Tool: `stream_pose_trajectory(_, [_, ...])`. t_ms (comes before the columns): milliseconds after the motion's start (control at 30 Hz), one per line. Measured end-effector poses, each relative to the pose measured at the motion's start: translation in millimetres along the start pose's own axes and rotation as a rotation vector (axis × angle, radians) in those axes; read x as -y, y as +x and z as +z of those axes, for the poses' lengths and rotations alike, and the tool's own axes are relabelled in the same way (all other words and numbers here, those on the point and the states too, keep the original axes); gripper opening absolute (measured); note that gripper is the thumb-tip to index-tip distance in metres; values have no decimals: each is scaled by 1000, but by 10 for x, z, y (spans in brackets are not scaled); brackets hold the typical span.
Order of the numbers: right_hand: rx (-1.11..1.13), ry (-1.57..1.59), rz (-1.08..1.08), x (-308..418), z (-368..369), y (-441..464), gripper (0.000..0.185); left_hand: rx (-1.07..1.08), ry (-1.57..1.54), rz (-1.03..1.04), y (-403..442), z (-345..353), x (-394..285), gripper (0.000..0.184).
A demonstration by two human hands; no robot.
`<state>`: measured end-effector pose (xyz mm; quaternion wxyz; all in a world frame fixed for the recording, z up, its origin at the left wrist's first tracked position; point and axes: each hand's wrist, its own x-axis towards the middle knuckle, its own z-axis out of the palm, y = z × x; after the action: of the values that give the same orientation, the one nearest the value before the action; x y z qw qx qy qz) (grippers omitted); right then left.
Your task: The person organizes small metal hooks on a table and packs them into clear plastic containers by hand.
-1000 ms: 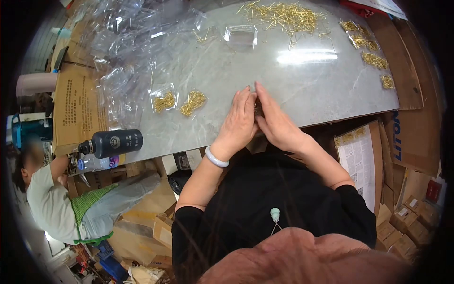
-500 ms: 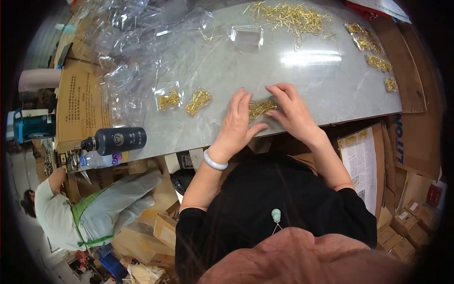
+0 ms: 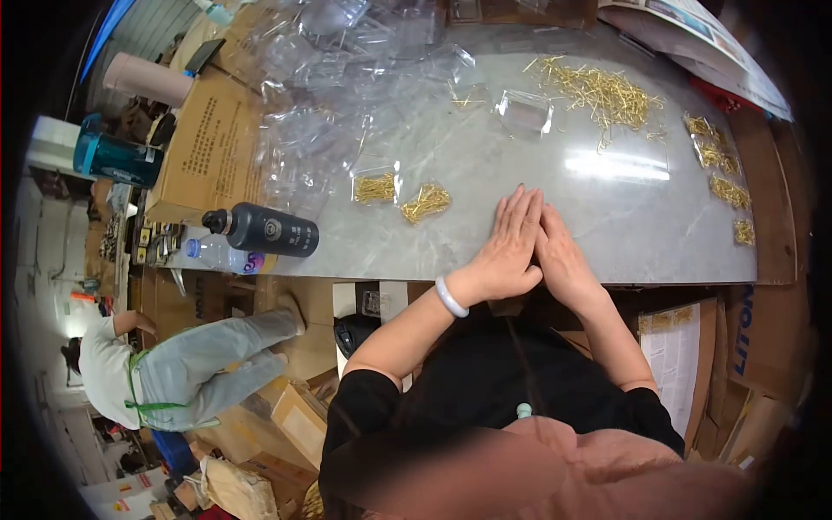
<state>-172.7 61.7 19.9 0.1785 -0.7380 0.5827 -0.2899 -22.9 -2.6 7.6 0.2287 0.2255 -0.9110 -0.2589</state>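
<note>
My left hand (image 3: 510,247) and my right hand (image 3: 565,258) are closed together near the front edge of the grey table, fingers fairly straight and side by side. Between and under them is the bunch of gold-coloured wire hooks, now fully hidden from view. On my left wrist is a pale bangle (image 3: 451,297). To the left of my hands lies a bunch of hooks (image 3: 426,204), and beside it a clear packet of hooks (image 3: 375,188). A loose heap of hooks (image 3: 611,95) spreads at the back, next to a clear plastic box (image 3: 524,113).
Many clear plastic packages (image 3: 347,87) pile up at the back left. A dark bottle (image 3: 273,230) lies by a cardboard box (image 3: 208,139). Packed bunches (image 3: 730,191) line the right edge of the table (image 3: 659,225). At lower left, another person (image 3: 182,373) bends over.
My hands have come together over the hooks that showed between them. The camera view has shifted, so the table's things appear further right and lower. The other person has moved slightly.
</note>
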Motion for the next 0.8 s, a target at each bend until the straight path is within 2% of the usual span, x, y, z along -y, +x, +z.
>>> stream_pose_trajectory(100, [-71, -13, -26, 20, -34, 17, 51, -21, -256, 16, 124, -30, 151, 92])
stream_pose_trajectory(200, [-139, -88, -34, -9, 11, -5, 51, -105, -200, -100, 274, -263, 389, 74])
stream_pose_trajectory(233, [-164, -88, -40, -24, 14, -4, 50, -203, -163, -110, 388, -430, 480, 54])
stream_pose_trajectory(300, [-212, -85, -49, -40, 18, -6, 48, -275, 70, -193, 609, -742, 744, 42])
stream_pose_trajectory(367, [-217, -110, -76, -41, 18, -10, 46, -369, 387, -156, 837, -900, 1049, 33])
stream_pose_trajectory(467, [-233, -95, -79, -9, 25, -18, 45, -355, 504, -82, 1067, -890, 1566, 28])
stream_pose_trajectory(567, [-271, -15, -70, -34, -2, -41, 44, -133, 548, -153, 1131, -916, 1691, 27])
stream_pose_trajectory(800, [-365, 204, -43, -127, -26, -73, 35, -208, 519, -97, 785, -1216, 1420, 23])
